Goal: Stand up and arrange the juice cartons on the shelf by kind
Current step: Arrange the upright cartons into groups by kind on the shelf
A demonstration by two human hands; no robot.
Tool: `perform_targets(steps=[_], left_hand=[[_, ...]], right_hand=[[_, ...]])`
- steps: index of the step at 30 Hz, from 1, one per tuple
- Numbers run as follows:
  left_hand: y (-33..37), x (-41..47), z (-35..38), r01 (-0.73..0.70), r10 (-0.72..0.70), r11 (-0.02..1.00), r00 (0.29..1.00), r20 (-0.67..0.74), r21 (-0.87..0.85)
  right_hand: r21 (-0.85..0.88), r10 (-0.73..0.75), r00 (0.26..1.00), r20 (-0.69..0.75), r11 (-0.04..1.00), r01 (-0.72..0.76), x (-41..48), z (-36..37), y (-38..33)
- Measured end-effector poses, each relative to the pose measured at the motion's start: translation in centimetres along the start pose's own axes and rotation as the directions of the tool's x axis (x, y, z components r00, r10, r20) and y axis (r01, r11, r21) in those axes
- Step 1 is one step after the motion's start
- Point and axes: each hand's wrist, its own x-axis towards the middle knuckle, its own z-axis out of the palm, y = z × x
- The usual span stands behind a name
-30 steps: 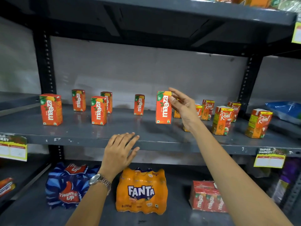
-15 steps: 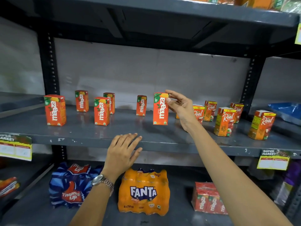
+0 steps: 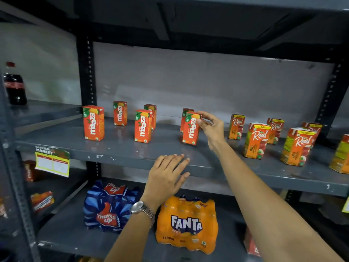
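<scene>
Several orange Maaza cartons stand upright on the grey shelf: one at the left, two behind it, one in front. My right hand pinches the top right corner of another Maaza carton, which leans slightly on the shelf in front of a further Maaza carton. Several Real apple cartons stand to the right. My left hand lies flat with fingers spread on the shelf's front edge.
On the lower shelf sit a blue Thums Up pack, an orange Fanta pack and a red pack at the right. A cola bottle stands on the adjoining left shelf. A price tag hangs from the shelf edge.
My right hand has carried the Maaza carton leftward, away from the Real cartons and toward the other Maaza cartons. The view has shifted to the left. My left hand stays on the shelf edge.
</scene>
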Motion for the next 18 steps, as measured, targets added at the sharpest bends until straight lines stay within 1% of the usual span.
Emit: perform_targets(steps=[3,6,8,10,13,15,18], left_hand=[[-0.1,-0.1,0.2,-0.004,0.004,1.000,1.000,-0.006,0.001],[-0.1,0.0,0.3,-0.002,0.002,1.000,1.000,-0.025,0.001],[-0.1,0.0,0.4,-0.001,0.001,1.000,1.000,-0.030,0.004],[-0.1,0.0,0.4,0.000,0.000,1.000,1.000,-0.022,0.005],[0.0,-0.1,0.4,0.005,-0.005,1.000,1.000,-0.014,0.006],[0.0,-0.1,0.4,0.009,-0.009,1.000,1.000,-0.009,0.007],[0.0,-0.1,0.4,0.013,-0.013,1.000,1.000,-0.003,0.007]], right_hand=[[-0.038,0.021,1.000,0.016,0.999,-0.021,-0.1,-0.3,0.5],[-0.111,-0.005,0.997,0.074,0.994,0.013,-0.2,-0.9,0.5],[-0.131,-0.012,0.996,0.090,0.991,0.023,-0.4,-1.1,0.5],[-0.167,0.001,0.998,0.065,0.986,0.009,-0.7,-1.2,0.7],[-0.217,0.046,0.999,-0.020,0.975,-0.049,-1.2,-1.0,1.2],[-0.224,0.104,0.993,-0.061,0.968,-0.115,-1.5,-1.0,1.7],[-0.203,0.181,0.980,-0.081,0.960,-0.194,-1.8,-1.3,2.1]])
